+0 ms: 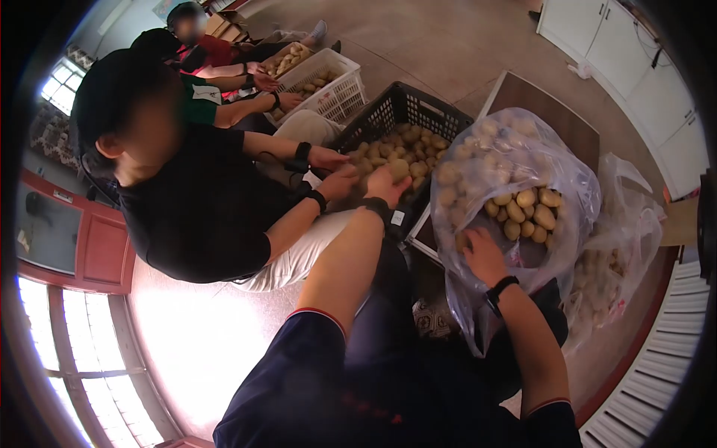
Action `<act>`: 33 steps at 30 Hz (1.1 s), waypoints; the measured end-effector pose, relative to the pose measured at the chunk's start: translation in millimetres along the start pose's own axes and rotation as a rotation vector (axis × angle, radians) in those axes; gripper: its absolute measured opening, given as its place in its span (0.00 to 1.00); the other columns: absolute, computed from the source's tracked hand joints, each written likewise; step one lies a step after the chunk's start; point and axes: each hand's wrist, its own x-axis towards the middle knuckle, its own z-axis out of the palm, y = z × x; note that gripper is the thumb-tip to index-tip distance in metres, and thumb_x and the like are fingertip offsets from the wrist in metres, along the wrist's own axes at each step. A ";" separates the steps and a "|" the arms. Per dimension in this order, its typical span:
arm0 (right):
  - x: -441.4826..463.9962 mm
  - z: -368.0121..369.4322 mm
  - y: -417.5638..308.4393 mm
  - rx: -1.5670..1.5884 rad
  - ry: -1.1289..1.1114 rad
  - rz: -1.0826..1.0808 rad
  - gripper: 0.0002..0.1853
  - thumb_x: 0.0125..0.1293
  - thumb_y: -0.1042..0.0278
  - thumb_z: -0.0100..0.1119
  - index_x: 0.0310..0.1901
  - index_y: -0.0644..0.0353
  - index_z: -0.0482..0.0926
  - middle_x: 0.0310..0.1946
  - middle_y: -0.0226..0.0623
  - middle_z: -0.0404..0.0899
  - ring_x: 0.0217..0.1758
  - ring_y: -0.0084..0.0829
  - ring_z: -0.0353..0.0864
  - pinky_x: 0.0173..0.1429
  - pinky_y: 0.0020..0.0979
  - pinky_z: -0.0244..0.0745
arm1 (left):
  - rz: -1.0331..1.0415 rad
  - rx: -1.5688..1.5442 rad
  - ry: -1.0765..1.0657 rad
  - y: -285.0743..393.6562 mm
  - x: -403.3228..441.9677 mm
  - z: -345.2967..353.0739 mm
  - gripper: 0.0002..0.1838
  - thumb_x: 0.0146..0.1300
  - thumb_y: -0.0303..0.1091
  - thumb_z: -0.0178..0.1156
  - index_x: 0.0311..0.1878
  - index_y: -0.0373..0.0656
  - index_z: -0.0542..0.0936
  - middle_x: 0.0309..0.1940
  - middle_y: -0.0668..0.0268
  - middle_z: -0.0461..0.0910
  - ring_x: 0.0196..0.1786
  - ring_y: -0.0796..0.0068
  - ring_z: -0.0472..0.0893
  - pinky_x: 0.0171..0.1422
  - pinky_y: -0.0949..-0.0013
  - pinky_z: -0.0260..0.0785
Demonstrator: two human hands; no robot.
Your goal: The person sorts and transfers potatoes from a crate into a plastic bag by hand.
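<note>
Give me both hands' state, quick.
Left hand: closed around a potato, at the black crate.
Right hand: fingers curled at the plastic bag's mouth; can't tell whether it's gripping anything.

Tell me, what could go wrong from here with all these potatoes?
Two things, perhaps. The left hand works at the black crate close to a co-worker's hand, so the two might bump. The right hand is in the mouth of the clear plastic bag; loose film near the wristband could snag, and a tug might spill potatoes.
</note>
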 end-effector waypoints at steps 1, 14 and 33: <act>1.8 3.0 -5.0 0.000 0.002 0.011 0.17 0.56 0.70 0.61 0.50 0.56 0.76 0.51 0.43 0.74 0.49 0.47 0.77 0.52 0.44 0.74 | 0.365 0.733 -0.014 10.5 -13.2 0.0 0.18 0.58 0.39 0.67 0.47 0.40 0.79 0.39 0.55 0.81 0.41 0.59 0.81 0.42 0.60 0.76; 10.0 25.5 -4.6 -0.275 -0.069 -0.242 0.19 0.50 0.70 0.63 0.47 0.55 0.78 0.49 0.35 0.74 0.57 0.44 0.70 0.53 0.43 0.74 | 0.569 1.841 0.113 18.7 13.4 -32.8 0.23 0.59 0.53 0.63 0.32 0.37 0.82 0.29 0.50 0.82 0.37 0.48 0.82 0.44 0.51 0.73; -4.3 45.9 -8.8 -0.436 -0.082 -0.147 0.14 0.57 0.68 0.53 0.46 0.52 0.80 0.57 0.34 0.72 0.64 0.48 0.65 0.57 0.52 0.67 | 0.100 0.551 -0.165 -13.2 4.1 8.4 0.07 0.64 0.27 0.54 0.45 0.38 0.74 0.38 0.58 0.76 0.42 0.60 0.81 0.47 0.58 0.79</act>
